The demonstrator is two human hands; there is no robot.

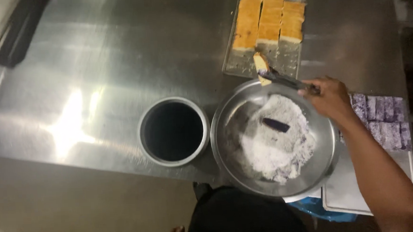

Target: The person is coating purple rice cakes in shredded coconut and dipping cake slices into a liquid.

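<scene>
- A pale yellow rectangular piece of sponge cake [261, 66] was gripped in the tips of dark metal tongs [287, 81], above the far rim of a wide, round steel bowl [226, 129].
- The right hand [330, 97] was closed around the tongs' handles; the left hand was out of view.
- The bowl held white, purple-flecked flakes [276, 140] with one dark purple cake piece [276, 124] lying on them.
- Behind, a flat steel tray [241, 64] carried rows of yellow cake slices [270, 21].
- A round steel pot of dark liquid [173, 131] stood just left of the bowl on the steel surface [96, 79].
- Purple coated pieces [385, 120] lay on a white tray [347, 195] at right.
</scene>
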